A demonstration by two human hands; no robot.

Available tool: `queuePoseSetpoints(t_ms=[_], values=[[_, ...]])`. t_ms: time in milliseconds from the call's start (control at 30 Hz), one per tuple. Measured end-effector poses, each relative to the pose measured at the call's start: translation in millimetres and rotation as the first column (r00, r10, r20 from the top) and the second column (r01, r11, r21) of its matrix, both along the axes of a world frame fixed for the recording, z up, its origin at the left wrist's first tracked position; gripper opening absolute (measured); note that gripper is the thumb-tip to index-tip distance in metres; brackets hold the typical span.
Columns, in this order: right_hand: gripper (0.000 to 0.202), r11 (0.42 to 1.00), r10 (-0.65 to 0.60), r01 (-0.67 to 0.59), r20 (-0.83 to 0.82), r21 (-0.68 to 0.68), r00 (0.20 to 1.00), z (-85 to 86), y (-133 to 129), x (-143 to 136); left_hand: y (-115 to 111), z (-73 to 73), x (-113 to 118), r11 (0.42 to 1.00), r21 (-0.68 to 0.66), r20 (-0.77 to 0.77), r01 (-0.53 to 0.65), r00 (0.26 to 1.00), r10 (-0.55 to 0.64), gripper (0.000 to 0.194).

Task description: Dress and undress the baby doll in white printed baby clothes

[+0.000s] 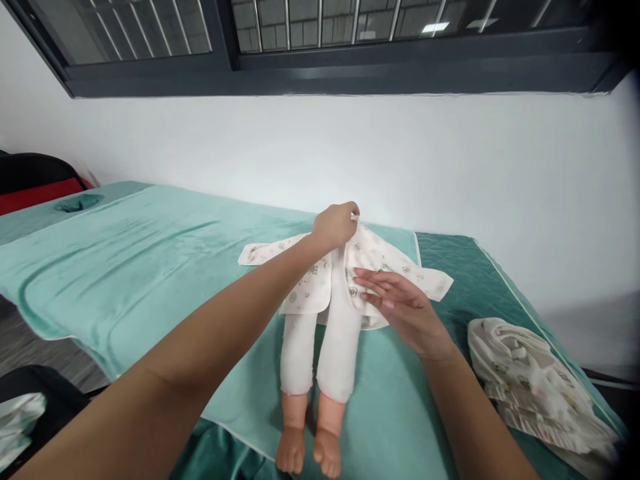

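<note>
A doll lies on its back on a light green cover, its bare feet (327, 450) toward me and white trousers (337, 357) on its legs. Over its body is a white printed jacket (307, 293), with sleeves spread to both sides. My left hand (336, 225) reaches across to the jacket's upper part and pinches its edge near the neck. The doll's head cannot be made out. Beside the jacket's right front panel is my right hand (397, 303), palm turned inward, fingers apart and holding nothing; its fingertips are at the cloth.
Folded printed cloth (535, 387) lies at the right on a darker green padded cover (450, 257). The light green cover (150, 267) stretches left. A white wall with a barred window stands behind. Black and red items are at the far left, with a black object holding white cloth at lower left.
</note>
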State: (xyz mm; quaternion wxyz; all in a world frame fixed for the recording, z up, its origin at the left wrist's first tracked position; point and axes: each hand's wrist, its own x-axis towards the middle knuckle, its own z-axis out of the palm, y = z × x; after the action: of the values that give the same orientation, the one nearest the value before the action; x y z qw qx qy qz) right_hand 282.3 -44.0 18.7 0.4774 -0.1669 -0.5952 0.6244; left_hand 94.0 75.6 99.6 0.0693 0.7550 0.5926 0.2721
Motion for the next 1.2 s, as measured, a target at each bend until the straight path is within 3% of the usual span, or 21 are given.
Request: queuePoseSetpoints(t_ms=[100, 200, 300, 400, 467, 600, 733, 867, 967, 1033, 1100, 1200], values=[[0.026, 0.971, -0.239, 0.239, -0.025, 0.027, 0.971, -6.1, 7.0, 3.9, 2.4, -1.8, -16.5, 0.995, -0.052, 0.089, -0.09, 0.992, 0.094, 0.026], [0.027, 0.917, -0.397, 0.383, 0.158, 0.111, 0.904, -12.8, 13.6, 2.9, -1.7, -11.0, -26.8, 0.994, -0.081, 0.18, -0.074, 0.98, 0.087, 0.024], [0.027, 0.915, -0.39, 0.321, 0.339, 0.243, 0.856, -16.3, 14.9, -2.3, -16.9, -23.7, -34.7, 1.0, 0.012, 0.268, -0.028, 0.963, 0.024, 0.021], [0.029, 0.918, -0.354, 0.242, 0.375, 0.315, 0.856, -15.7, 12.2, -5.4, -42.0, -39.8, -49.2, 0.989, 0.148, 0.308, -0.029, 0.951, -0.018, 0.02], [0.033, 0.918, -0.344, 0.217, 0.395, 0.332, 0.852, -13.5, 9.4, -5.4, -63.1, -54.0, -63.8, 0.984, 0.161, 0.366, -0.074, 0.931, 0.01, 0.02], [0.045, 0.879, -0.409, 0.187, 0.492, 0.439, 0.768, -8.5, 2.4, -6.4, -113.8, -86.7, -93.9, 0.979, 0.068, 0.464, -0.19, 0.875, 0.137, 0.02], [0.017, 0.804, -0.5, 0.183, 0.477, 0.565, 0.723, -6.1, -9.1, -16.4, -166.5, -108.0, -105.6, 0.976, -0.138, 0.51, -0.167, 0.833, 0.215, 0.021], [0.011, 0.705, -0.627, 0.259, 0.408, 0.661, 0.664, -4.2, -27.6, -36.2, -196.9, -113.9, -100.4, 0.979, -0.143, 0.43, -0.144, 0.882, 0.192, 0.021], [0.016, 0.66, -0.627, 0.158, 0.423, 0.735, 0.654, -3.8, -41.3, -46.4, -201.0, -115.1, -99.4, 0.987, -0.11, 0.306, -0.117, 0.941, 0.146, 0.023], [0.022, 0.628, -0.635, 0.117, 0.419, 0.769, 0.649, -6.3, -48.2, -46.9, -200.7, -115.6, -101.8, 0.99, -0.107, 0.314, -0.095, 0.941, 0.124, 0.022], [0.028, 0.611, -0.667, 0.164, 0.392, 0.774, 0.633, -11.5, -53.9, -43.5, -201.7, -115.9, -104.6, 0.99, -0.13, 0.366, -0.056, 0.925, 0.1, 0.02], [0.027, 0.627, -0.726, 0.344, 0.364, 0.7, 0.583, -22.7, -61.1, -37.6, -206.0, -116.4, -106.3, 0.984, -0.178, 0.438, -0.007, 0.895, 0.086, 0.016]])
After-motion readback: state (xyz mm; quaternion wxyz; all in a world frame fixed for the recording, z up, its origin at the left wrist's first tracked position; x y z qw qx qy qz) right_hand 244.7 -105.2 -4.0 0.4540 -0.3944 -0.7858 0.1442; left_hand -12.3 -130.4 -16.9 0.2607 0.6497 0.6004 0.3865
